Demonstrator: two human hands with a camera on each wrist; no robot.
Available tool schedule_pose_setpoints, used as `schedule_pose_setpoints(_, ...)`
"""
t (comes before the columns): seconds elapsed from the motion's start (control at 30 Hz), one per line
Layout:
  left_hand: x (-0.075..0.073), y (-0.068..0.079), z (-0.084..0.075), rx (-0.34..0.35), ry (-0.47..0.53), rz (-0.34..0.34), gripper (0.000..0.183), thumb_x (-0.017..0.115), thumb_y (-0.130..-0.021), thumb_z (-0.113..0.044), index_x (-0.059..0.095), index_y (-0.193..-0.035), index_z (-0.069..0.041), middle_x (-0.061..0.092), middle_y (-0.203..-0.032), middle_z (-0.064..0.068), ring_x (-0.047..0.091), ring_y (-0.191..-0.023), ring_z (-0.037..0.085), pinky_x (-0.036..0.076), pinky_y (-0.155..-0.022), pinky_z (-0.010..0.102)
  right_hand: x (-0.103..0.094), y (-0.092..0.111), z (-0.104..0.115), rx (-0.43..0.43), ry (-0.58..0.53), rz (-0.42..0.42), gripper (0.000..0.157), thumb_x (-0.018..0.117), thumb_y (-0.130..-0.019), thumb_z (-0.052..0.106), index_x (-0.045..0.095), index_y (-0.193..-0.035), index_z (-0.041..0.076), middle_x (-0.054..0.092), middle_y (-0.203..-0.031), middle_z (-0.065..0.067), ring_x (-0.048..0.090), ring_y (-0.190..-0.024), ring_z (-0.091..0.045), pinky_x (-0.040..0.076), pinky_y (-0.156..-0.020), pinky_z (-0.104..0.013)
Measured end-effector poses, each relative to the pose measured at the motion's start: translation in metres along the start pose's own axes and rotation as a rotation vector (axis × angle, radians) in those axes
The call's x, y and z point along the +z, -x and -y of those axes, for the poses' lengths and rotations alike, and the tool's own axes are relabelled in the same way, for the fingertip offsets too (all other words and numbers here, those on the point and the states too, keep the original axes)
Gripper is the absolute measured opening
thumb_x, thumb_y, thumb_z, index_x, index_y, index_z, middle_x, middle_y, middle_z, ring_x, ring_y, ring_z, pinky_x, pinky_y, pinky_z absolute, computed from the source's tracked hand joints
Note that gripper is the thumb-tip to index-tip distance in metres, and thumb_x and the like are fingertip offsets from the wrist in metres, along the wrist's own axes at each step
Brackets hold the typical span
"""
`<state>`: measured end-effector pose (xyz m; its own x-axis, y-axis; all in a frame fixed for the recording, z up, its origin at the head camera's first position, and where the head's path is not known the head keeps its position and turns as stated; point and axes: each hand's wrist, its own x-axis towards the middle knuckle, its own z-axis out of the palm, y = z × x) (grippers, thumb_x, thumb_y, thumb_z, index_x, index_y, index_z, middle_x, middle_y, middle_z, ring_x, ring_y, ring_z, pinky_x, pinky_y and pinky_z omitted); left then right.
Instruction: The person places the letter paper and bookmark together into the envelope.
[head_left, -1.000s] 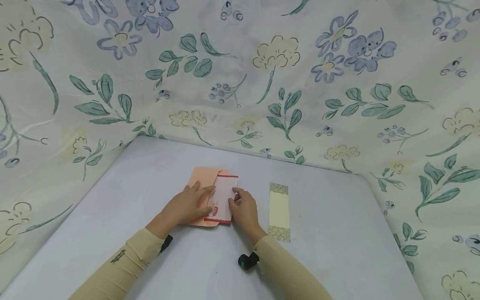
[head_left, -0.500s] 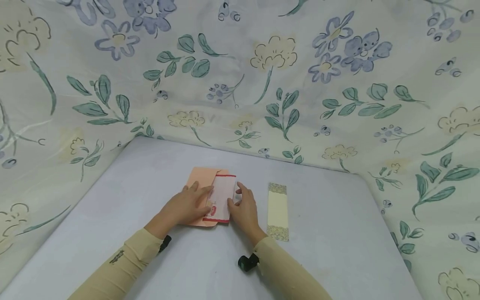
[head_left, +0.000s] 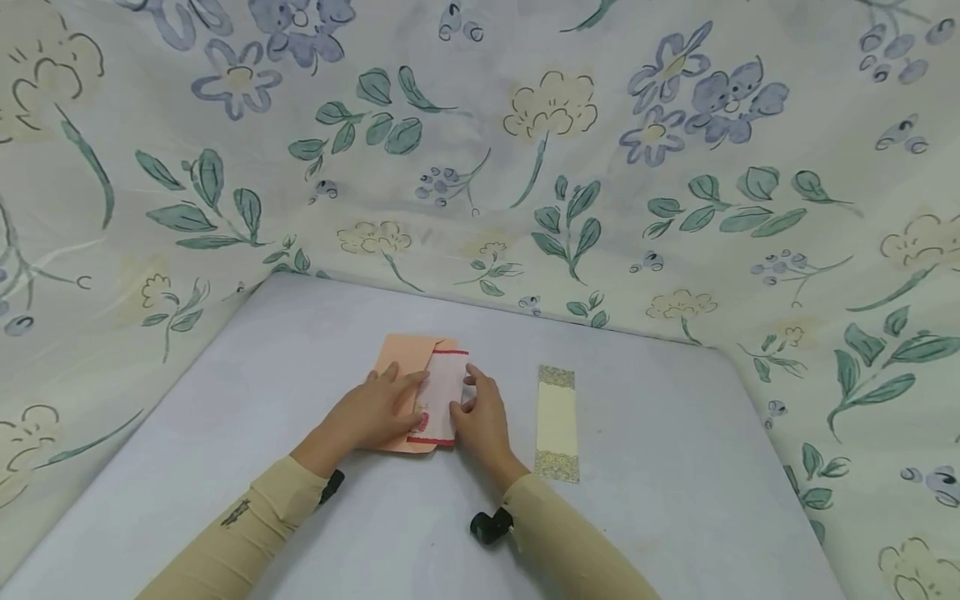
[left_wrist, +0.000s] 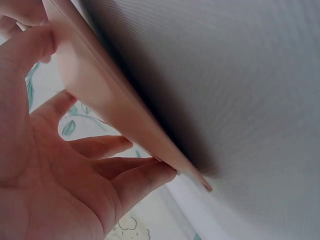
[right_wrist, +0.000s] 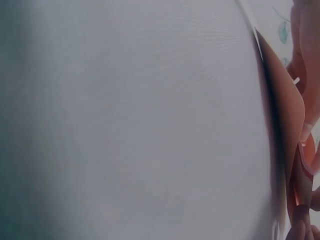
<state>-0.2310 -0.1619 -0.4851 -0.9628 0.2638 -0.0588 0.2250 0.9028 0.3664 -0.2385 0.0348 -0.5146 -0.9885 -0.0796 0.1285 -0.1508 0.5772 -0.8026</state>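
Observation:
A peach envelope lies on the table, its opening towards the right. A white card with red strips at both ends and a small red print sticks out of that opening, its left part inside. My left hand rests on the envelope with fingers spread, the fingertips at the edge of the opening by the card. My right hand holds the card's right edge, thumb near the lower part and fingers near the upper corner. From the left wrist view, the envelope shows edge-on, slightly raised, beneath the left fingers.
A cream strip of card with glittery patterned ends lies on the white table to the right of my right hand. Floral cloth hangs around the table's back and sides.
The card has slid a little left, deeper into the envelope, and my right hand has moved left with it. My left hand stays in place on the envelope.

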Motion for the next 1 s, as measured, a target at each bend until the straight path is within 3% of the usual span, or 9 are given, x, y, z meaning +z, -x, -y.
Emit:
schedule_pose_setpoints(0.77,0.0004,0.0014,0.0021,-0.018,0.012,0.005,0.071,0.069,-0.091,-0.045,0.046,-0.154,-0.022,0.032,-0.158,0.032,0.034,-0.135,0.065,0.038,-0.100,0.074,0.0067,0.0020,0.0047,-0.035,-0.005,-0.013,0.062,0.071,-0.093,0.014,0.046,-0.149,0.005,0.059,-0.125,-0.009,0.051,-0.072,-0.004,0.047,-0.064,-0.019)
schedule_pose_setpoints(1.0,0.0007,0.0005,0.0007,-0.011,0.019,0.001,0.071,0.069,-0.091,-0.045,0.046,-0.154,-0.021,0.032,-0.158,0.032,0.034,-0.135,0.065,0.039,-0.099,0.074,0.0059,0.0028,0.0043,-0.051,0.002,0.005,0.062,0.072,-0.091,0.008,0.048,-0.148,0.004,0.059,-0.124,-0.010,0.050,-0.071,-0.005,0.046,-0.063,-0.019)
